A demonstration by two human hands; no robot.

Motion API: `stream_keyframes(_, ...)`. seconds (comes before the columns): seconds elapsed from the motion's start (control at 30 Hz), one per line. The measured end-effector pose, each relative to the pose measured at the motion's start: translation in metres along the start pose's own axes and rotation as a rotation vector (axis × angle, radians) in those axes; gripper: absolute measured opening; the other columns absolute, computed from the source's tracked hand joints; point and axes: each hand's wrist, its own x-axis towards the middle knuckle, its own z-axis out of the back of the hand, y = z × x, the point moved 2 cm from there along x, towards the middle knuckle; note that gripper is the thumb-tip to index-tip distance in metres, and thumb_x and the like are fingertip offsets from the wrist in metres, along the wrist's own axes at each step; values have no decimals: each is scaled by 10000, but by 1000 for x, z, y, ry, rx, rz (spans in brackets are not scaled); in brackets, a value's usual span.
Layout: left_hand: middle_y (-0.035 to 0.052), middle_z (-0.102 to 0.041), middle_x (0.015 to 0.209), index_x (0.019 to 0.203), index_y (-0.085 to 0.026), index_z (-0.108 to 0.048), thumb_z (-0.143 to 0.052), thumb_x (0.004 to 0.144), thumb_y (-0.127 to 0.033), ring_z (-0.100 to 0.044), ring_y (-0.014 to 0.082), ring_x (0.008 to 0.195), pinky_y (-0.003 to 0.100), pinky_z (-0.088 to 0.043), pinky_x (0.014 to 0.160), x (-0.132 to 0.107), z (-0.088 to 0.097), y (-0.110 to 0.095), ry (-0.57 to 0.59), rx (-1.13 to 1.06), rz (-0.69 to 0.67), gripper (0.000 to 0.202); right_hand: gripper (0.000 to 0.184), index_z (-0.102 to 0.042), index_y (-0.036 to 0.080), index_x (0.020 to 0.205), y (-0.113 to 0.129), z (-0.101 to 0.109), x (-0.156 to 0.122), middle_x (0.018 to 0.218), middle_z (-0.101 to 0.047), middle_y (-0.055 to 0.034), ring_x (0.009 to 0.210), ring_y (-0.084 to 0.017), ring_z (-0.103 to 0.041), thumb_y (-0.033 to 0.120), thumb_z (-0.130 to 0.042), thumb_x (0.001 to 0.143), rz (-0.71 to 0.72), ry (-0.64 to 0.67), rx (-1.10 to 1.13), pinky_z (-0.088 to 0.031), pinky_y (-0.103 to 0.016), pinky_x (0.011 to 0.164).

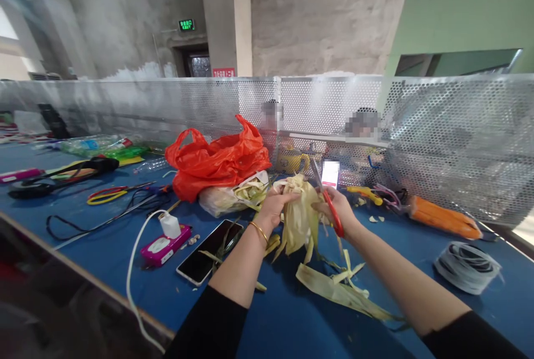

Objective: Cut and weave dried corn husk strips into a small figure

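My left hand [276, 205] is closed round the top of a bundle of pale yellow corn husk [299, 215], held up over the blue table [275, 314]. My right hand [340, 208] grips red-handled scissors [329, 200], their blades pointing up beside the husk. Cut husk strips [340, 289] lie on the table below my hands.
An orange plastic bag [217, 161] and a white bag of husks [233, 196] sit behind my left hand. A black phone [209, 250], a pink power bank [166, 245] with white charger and cable, more scissors [112, 193], a grey cord coil [467, 266] and a perforated metal screen [438, 125] surround them.
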Motion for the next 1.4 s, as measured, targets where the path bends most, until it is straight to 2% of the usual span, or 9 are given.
stream_keyframes(0.13, 67, -703, 875, 927, -139, -671, -758, 602, -463, -634, 179, 784, 257, -450, 691, 0, 12, -16, 36, 108, 77, 468, 410, -522, 218, 998, 3, 7, -3, 629, -544, 64, 544, -130, -497, 294, -619, 607, 51, -14, -69, -392, -230, 522)
stream_keyframes(0.23, 74, -697, 828, 795, -151, -690, -571, 748, -587, -624, 183, 787, 253, -433, 689, 2, 22, -22, -188, 397, 4, 454, 416, -520, 230, 1091, 14, 8, -11, 716, -617, 28, 601, -149, -536, 259, -571, 679, 117, -10, -248, -407, -234, 567)
stream_keyframes(0.37, 15, -633, 666, 652, -196, -664, -686, 678, -507, -577, 181, 751, 237, -370, 645, 4, 25, -23, -353, 724, -125, 312, 404, -512, 244, 1160, 29, 3, -20, 851, -685, -24, 733, -196, -615, 218, -528, 757, 208, -30, -578, -436, -254, 661)
stream_keyframes(0.53, 10, -567, 554, 544, -205, -599, -725, 652, -472, -553, 183, 657, 235, -329, 566, 5, 27, -17, -157, 1003, 20, 314, 420, -525, 219, 1172, 33, 0, -26, 1063, -691, -80, 921, -238, -647, 170, -507, 755, 404, 32, -709, -449, -280, 766)
stream_keyframes(0.67, 15, -524, 427, 443, -197, -543, -653, 722, -517, -503, 147, 449, 240, -332, 487, 5, 27, -8, -7, 942, 161, 439, 420, -523, 204, 1176, 33, 4, -28, 1076, -684, -87, 913, -234, -646, 201, -521, 756, 443, -17, -660, -452, -281, 779)
stream_keyframes(0.8, -16, -503, 404, 478, -194, -535, -603, 782, -473, -435, 102, 384, 214, -301, 435, 4, 21, -3, 13, 845, 175, 418, 404, -533, 220, 1153, 30, 12, -19, 912, -695, -43, 758, -206, -633, 241, -525, 749, 316, -115, -583, -445, -260, 689)
stream_keyframes(1.07, -34, -412, 345, 467, -179, -485, -648, 773, -379, -345, 74, 326, 208, -222, 386, 5, 26, 2, -173, 682, 319, 400, 448, -536, 188, 1159, 8, 18, 4, 768, -671, -12, 660, -175, -595, 296, -546, 725, 169, -81, -465, -432, -245, 613)
stream_keyframes(1.27, -38, -432, 377, 496, -183, -454, -610, 811, -393, -352, 59, 311, 194, -213, 367, 9, 35, 9, -378, 529, 427, 409, 450, -542, 205, 1168, 40, 45, -18, 883, -690, -77, 762, -231, -635, 478, -561, 811, 251, -409, -606, -441, -289, 677)
stream_keyframes(1.4, -27, -483, 424, 520, -169, -475, -549, 856, -382, -372, 54, 323, 183, -262, 365, 6, 27, 16, -427, 401, 482, 405, 518, -512, 217, 1188, 61, 65, -48, 900, -673, -66, 766, -230, -630, 521, -609, 780, 332, -447, -585, -464, -311, 693)
